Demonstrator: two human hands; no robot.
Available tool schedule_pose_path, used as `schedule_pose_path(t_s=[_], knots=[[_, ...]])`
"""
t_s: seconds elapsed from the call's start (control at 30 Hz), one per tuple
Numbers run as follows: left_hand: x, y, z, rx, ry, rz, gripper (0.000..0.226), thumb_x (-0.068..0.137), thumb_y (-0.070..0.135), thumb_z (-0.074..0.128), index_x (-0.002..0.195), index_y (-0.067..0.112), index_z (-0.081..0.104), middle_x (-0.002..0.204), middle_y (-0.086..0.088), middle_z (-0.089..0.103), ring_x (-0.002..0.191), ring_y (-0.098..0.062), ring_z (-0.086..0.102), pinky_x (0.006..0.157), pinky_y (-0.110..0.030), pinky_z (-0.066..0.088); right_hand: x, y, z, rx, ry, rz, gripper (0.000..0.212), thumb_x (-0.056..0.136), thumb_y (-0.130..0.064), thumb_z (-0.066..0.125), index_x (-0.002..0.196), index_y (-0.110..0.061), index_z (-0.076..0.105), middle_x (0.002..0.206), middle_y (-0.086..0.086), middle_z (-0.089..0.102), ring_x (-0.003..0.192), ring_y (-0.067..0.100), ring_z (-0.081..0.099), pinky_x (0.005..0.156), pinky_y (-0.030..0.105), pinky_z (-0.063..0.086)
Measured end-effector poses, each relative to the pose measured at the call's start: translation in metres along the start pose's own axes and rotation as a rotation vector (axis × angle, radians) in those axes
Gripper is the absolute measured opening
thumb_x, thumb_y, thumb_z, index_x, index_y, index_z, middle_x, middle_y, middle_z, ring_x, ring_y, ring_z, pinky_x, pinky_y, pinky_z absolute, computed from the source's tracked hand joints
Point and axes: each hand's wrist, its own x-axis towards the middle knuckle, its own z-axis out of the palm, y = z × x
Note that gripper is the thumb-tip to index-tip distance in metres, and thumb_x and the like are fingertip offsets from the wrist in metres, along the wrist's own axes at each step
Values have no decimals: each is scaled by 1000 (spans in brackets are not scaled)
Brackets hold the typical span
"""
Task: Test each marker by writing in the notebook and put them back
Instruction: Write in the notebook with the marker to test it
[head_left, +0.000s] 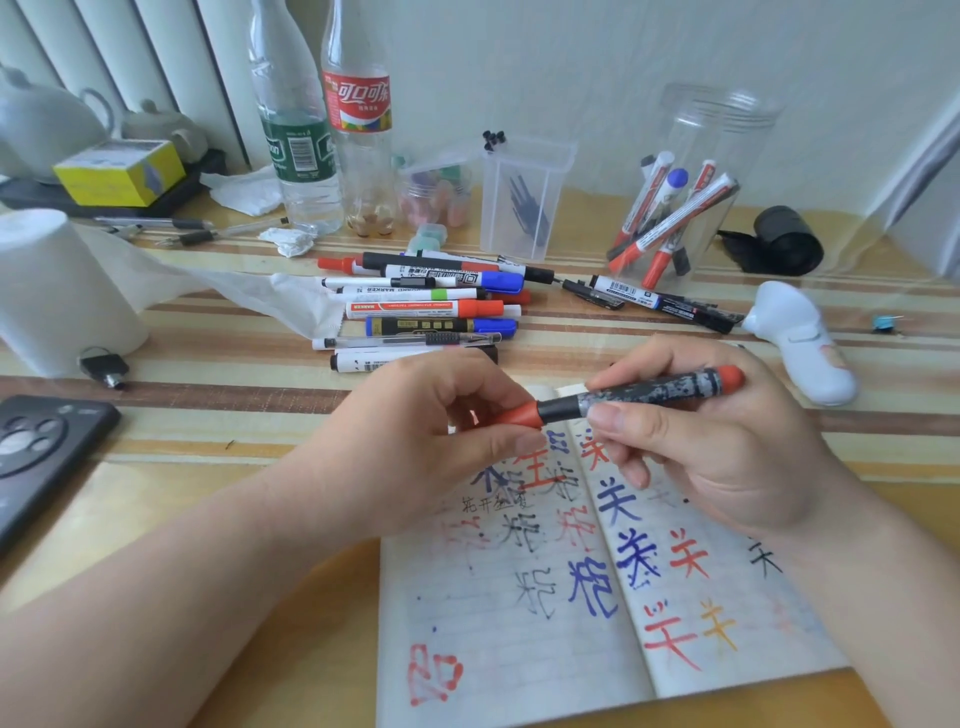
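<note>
Gripping one red marker — left hand pinching cap, right hand barrel.

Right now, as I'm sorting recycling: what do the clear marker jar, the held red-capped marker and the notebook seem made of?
Clear marker jar: probably glossy transparent plastic; markers show through its wall, moulded ridges near the top. Red-capped marker: likely plastic, smooth red cap, barrel print worn and mottled. Notebook: matte paper; ink has feathered into the pages.

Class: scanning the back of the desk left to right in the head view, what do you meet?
Yellow box, green-label bottle, red-label bottle, square tub, marker jar, black roll.
</note>
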Motion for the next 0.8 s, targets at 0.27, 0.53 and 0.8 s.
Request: schedule_pose_path(t_s=[0.27, 0.53, 0.8], knots=[[-6, 5, 3, -3, -58, 122, 15, 81, 42, 77, 90, 29, 76, 81, 12, 68, 78, -14, 66, 69, -33, 54, -5, -8, 5, -66, -139, 60, 19, 70, -15, 84, 88, -12, 77, 68, 17, 71, 57, 28, 68, 56, 35, 57], [-7, 8, 2, 66, 95, 250, 10, 86, 31, 77, 89, 22, 77, 77, 9, 65, 73, -14, 64, 63, -27, 52, -7, -4, 19, -55, -7, 24, 11, 75, -8, 76, 83, -1, 72, 63, 22, 66, 49, 30, 62, 46, 35, 53], [-4, 11, 3, 171, 168, 300, 11, 89, 24, 75, 91, 14, 79, 74, 7, 58, 70, -11, 57, 61, -25, 47, -2, 1, 27, 32, 68, 31, 17, 75, -18, 81, 80, -5, 71, 59, 16, 62, 44, 28, 58, 42, 32, 49]])
